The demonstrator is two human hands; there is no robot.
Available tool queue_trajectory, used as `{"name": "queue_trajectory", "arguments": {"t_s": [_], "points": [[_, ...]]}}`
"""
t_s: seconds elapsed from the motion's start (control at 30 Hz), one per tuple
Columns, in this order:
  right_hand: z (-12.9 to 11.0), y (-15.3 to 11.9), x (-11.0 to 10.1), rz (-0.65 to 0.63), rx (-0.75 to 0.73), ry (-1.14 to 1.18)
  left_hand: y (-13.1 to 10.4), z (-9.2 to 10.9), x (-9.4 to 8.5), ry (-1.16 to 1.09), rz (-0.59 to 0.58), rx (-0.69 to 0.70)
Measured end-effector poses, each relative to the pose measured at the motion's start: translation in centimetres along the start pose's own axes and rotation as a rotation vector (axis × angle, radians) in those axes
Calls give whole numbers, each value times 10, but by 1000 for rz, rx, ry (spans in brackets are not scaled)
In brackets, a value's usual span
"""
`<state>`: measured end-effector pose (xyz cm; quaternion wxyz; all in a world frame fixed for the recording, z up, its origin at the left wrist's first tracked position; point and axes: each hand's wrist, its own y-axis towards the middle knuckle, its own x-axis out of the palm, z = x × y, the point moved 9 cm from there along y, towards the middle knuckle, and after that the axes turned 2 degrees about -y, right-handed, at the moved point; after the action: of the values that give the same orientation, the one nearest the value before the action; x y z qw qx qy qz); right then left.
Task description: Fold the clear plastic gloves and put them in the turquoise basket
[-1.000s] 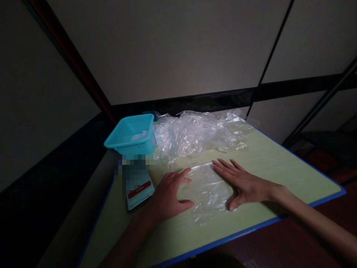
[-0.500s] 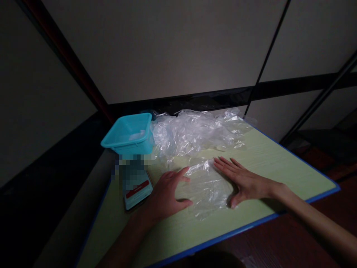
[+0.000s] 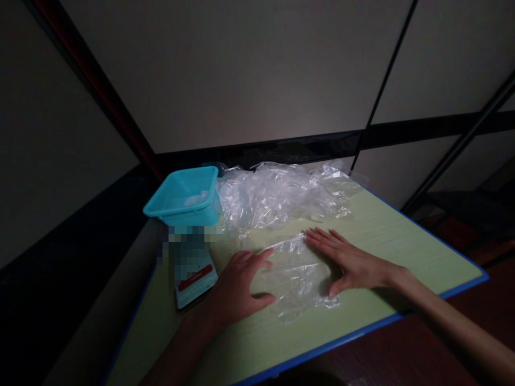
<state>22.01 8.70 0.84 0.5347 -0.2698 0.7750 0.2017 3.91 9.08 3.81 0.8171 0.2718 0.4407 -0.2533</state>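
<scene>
A clear plastic bag (image 3: 298,279) lies spread on the light green table between my hands. My left hand (image 3: 243,284) is at the bag's left side, fingers and thumb apart, with its fingertips near the bag's edge. On the other side, my right hand (image 3: 348,262) rests with outstretched fingers over the bag's right edge and its thumb near the lower right part. Neither hand grips anything. Beyond the bag is a loose heap of crumpled clear plastic bags (image 3: 277,193).
A turquoise plastic basket (image 3: 189,217) stands at the back left, with something whitish inside. In front of it lies a phone (image 3: 197,284), its screen partly blurred. The table (image 3: 434,257) has a blue edge, and pale panels (image 3: 257,80) rise behind it.
Both hands keep nearly the same pose around the bag. The bag's lower right corner now shows beyond my right thumb. The whole view has shifted slightly.
</scene>
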Motion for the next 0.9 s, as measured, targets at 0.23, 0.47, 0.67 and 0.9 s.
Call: {"name": "queue_trajectory", "arguments": {"t_s": [0.23, 0.47, 0.67, 0.9], "points": [[5, 9, -35, 241, 92, 249, 1, 2, -5, -24, 103, 54], [53, 56, -41, 355, 208, 397, 35, -6, -4, -60, 274, -15], [64, 66, -29, 326, 182, 423, 42, -23, 3, -50, 348, -130], [49, 66, -29, 241, 110, 397, 44, -31, 3, -113, 363, -189]]}}
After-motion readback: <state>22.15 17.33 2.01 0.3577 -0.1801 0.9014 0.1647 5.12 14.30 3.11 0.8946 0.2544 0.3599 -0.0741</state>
